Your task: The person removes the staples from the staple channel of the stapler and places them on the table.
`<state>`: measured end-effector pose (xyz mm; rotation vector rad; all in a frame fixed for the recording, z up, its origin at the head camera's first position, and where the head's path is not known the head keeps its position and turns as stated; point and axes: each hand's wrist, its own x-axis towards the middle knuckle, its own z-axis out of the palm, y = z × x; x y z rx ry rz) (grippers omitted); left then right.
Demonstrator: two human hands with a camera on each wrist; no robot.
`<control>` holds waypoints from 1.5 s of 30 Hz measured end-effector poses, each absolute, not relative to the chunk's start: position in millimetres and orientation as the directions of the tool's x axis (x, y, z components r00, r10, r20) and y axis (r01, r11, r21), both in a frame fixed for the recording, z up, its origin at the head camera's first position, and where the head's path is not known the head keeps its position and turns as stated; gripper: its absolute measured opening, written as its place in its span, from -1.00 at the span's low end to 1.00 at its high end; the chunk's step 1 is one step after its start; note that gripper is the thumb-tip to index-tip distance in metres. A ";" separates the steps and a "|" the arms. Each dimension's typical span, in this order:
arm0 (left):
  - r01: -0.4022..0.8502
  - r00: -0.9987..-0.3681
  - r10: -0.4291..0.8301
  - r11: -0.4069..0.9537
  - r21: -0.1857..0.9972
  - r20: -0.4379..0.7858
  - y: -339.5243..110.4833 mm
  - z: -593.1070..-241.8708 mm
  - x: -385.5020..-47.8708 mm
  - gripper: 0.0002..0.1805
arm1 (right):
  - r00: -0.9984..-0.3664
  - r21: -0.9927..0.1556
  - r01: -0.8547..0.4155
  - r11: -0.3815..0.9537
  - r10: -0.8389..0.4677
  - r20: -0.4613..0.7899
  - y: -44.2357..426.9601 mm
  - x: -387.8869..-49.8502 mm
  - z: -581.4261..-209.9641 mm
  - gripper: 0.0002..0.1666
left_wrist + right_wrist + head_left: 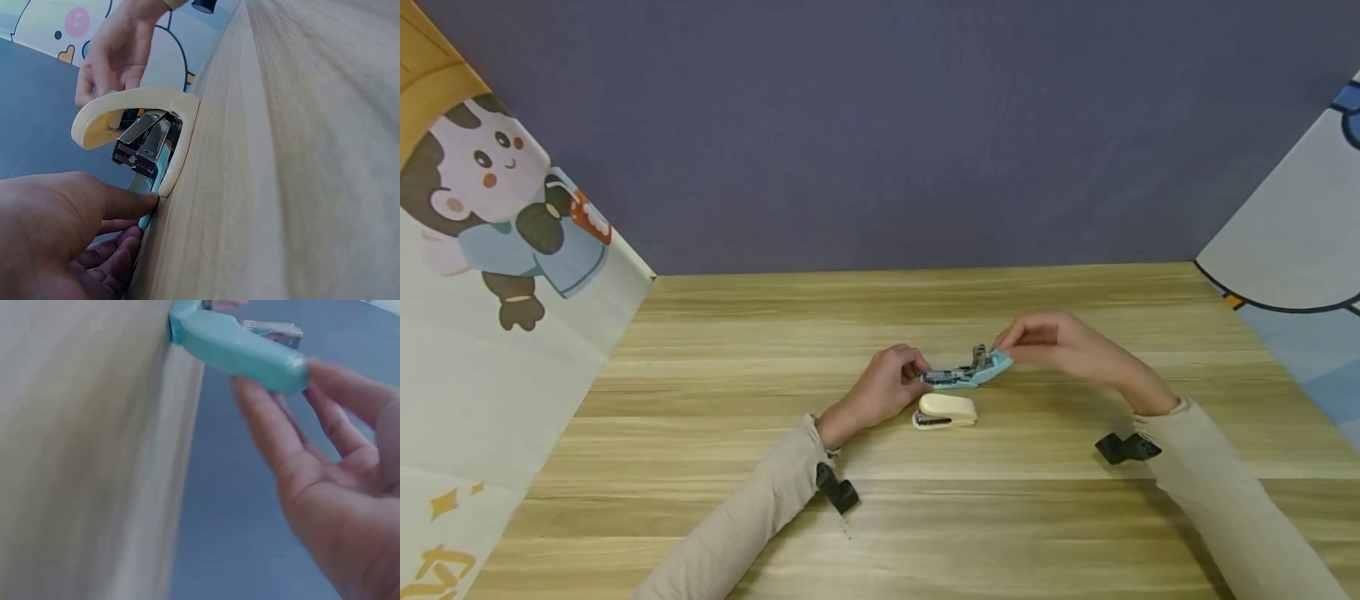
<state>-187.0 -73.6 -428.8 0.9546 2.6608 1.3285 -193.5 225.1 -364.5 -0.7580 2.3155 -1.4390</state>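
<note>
A light-blue stapler point(992, 367) lies opened wide on the table, its top cover swung back to the right and its metal parts exposed. My left hand point(887, 385) pinches the base's left end between thumb and fingers. At the other end, my right hand point(1063, 348) holds the tip of the raised cover. The right wrist view shows that cover point(234, 350) with fingertips on both sides of its end. A cream stapler point(947, 408) stands just in front of the blue one; in the left wrist view it point(134, 100) hides most of the blue stapler.
The wood-grain table point(865, 517) extends on all sides of the staplers. A dark wall point(895, 142) rises behind it, and printed panels with cartoon figures stand at the left and right. A small black device point(837, 490) sits on each wrist.
</note>
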 end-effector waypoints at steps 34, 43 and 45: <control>0.458 -0.875 0.412 0.534 0.711 0.254 -31.3 -440.3 -234.8 -0.85 | -0.808 -0.828 -0.378 0.413 -0.585 0.077 196.5 -233.0 -354.5 -0.68; 0.474 -0.866 0.424 0.526 0.706 0.265 -22.4 -440.4 -236.7 -0.88 | -0.789 -0.974 -0.067 0.214 -0.610 -0.080 190.9 -230.4 -385.2 -0.46; 0.477 -0.864 0.427 0.525 0.705 0.267 -22.3 -440.3 -236.1 -0.89 | -0.784 -0.988 0.020 0.150 -0.611 -0.109 192.0 -229.3 -389.9 -0.43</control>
